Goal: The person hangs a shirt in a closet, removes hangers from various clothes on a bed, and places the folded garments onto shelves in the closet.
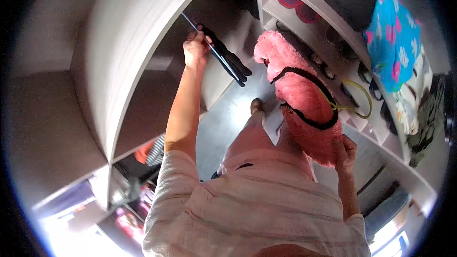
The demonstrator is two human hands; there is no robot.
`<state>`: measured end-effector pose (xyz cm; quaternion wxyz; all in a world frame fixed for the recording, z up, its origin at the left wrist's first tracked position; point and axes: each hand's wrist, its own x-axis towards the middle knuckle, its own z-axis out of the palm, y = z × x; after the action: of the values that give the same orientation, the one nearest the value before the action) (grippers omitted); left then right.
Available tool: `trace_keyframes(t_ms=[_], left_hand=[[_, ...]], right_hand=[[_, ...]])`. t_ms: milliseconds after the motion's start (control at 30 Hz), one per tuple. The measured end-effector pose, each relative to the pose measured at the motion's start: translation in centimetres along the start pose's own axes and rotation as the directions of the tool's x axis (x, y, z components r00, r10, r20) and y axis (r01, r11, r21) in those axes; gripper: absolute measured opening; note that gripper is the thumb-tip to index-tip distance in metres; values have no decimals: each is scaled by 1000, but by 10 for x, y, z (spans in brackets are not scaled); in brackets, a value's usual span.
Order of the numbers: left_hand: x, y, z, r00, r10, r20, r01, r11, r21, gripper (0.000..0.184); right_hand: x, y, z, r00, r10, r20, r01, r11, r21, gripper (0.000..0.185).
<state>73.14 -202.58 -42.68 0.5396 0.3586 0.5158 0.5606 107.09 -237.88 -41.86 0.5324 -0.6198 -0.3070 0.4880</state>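
My left hand [196, 50] is raised at the wardrobe opening, its fingers closed round a thin bluish bar [219, 57]. A narrow black cloth [228, 59] lies along that bar; whether the hand grips the cloth too I cannot make out. Low on the right, my right hand [346, 151] pinches the edge of a fluffy pink garment [304, 95] with black trim. This garment hangs in front of my legs. A yellow-green hanger [364, 100] sticks out of its neck opening, with its loop pointing right.
White shelving [314, 7] with red round items [297, 5] and shoes runs along the right. A blue flowered cloth [394, 38] hangs at the upper right, dark clothes below it. The curved wardrobe panel [138, 33] stands left. Grey floor [214, 138] shows between.
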Motion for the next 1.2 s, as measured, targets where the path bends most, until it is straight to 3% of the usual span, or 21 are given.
trace_keyframes(t_ms=[33, 133, 200, 300, 400, 500, 600, 700, 800, 900, 1100, 1200], left_hand=[[15, 3, 2, 1000, 5, -1, -5, 1000, 7, 21], [52, 13, 13, 993, 115, 32, -118, 990, 83, 18], [73, 15, 15, 980, 194, 52, -197, 978, 71, 15], [111, 27, 20, 987, 148, 54, -152, 986, 67, 15], [121, 45, 48, 986, 142, -87, -139, 989, 48, 15], [207, 50, 31, 989, 125, 80, -133, 986, 101, 15], [263, 54, 41, 985, 114, 127, -133, 978, 159, 15], [249, 63, 74, 984, 98, 147, -108, 992, 62, 14], [263, 63, 94, 980, 148, 132, -167, 974, 151, 15], [252, 64, 103, 979, 169, 117, -182, 977, 110, 17], [264, 76, 103, 977, 193, 87, -203, 971, 125, 16], [288, 76, 106, 962, 166, 219, -176, 984, 26, 15]], right_hand=[[-3, 1, 8, 1000, 23, -11, -22, 999, 40, 19], [-10, 19, 9, 997, -26, -71, 14, 986, -165, 21], [-15, 25, 14, 993, 54, -108, -65, 993, -101, 21], [-20, 45, 18, 985, 112, -132, -104, 993, 60, 22], [-13, 48, 22, 981, 113, -158, -103, 992, 76, 22], [-8, 41, 25, 969, 214, -125, -204, 975, 86, 20], [-1, 51, 37, 951, 273, -142, -257, 959, 124, 19], [-1, 71, 55, 934, 260, -244, -223, 960, 171, 22], [6, 67, 70, 927, 294, -233, -280, 956, 90, 26], [0, 86, 83, 899, 274, -341, -231, 959, 162, 28], [3, 96, 87, 885, 295, -360, -241, 952, 187, 24], [9, 101, 87, 897, 269, -351, -230, 962, 148, 23]])
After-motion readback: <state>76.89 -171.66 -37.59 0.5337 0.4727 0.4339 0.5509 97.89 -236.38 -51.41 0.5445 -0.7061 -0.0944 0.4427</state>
